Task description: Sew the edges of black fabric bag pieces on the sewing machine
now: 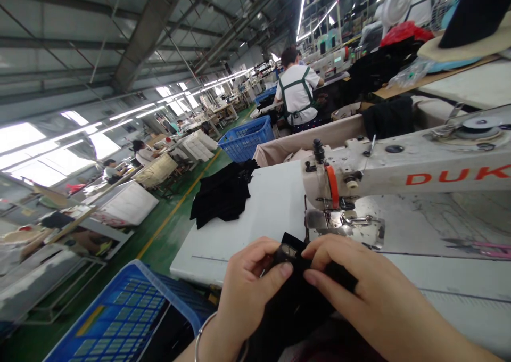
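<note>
Black cloth [293, 306] is pinched in the person's left hand [249, 282] and right hand [359, 277], just before the sewing machine [379, 165]; farther out, dark fabric pieces [223, 191] lie on the white table [275, 199], a blue basket [175, 291] beside it.

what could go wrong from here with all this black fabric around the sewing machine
The black fabric pinched between the left hand and right hand could slip out of line if either grip loosens. The black pile lies at the white table's edge, so a bump might send it off. The pink-handled snips might nick a careless reach.
</note>
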`<action>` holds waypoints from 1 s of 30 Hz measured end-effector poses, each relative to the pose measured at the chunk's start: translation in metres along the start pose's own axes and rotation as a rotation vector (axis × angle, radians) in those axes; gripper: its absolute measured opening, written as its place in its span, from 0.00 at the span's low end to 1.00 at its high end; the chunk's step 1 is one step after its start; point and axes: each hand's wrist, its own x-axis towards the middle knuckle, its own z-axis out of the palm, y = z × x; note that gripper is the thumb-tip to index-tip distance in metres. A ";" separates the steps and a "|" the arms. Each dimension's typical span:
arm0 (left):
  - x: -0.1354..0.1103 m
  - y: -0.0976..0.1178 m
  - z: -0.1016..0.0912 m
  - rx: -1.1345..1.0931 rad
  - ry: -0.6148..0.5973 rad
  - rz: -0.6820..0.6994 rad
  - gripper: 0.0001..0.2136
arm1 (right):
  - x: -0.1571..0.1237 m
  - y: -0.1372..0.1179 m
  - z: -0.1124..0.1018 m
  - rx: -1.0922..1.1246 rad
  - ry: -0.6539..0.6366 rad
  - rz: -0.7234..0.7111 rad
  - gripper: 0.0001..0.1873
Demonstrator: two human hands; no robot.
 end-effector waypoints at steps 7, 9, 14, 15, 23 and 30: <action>0.001 -0.003 0.003 -0.170 -0.062 -0.135 0.09 | 0.003 0.005 0.001 0.126 0.007 0.096 0.07; 0.002 -0.006 0.002 -0.166 -0.085 -0.160 0.10 | 0.003 0.005 0.002 0.110 0.015 0.102 0.06; 0.019 0.012 -0.022 0.080 -0.267 -0.144 0.11 | 0.002 -0.010 0.006 0.109 0.002 -0.015 0.07; 0.026 0.019 -0.030 0.165 -0.341 -0.136 0.10 | 0.000 -0.014 0.007 0.141 -0.008 -0.077 0.07; 0.097 -0.027 -0.028 0.714 -0.723 0.062 0.04 | -0.010 0.050 0.049 -0.052 -0.107 -0.297 0.23; 0.155 -0.112 0.051 0.935 -0.252 0.218 0.07 | 0.033 0.125 0.034 -0.693 -0.061 -0.360 0.12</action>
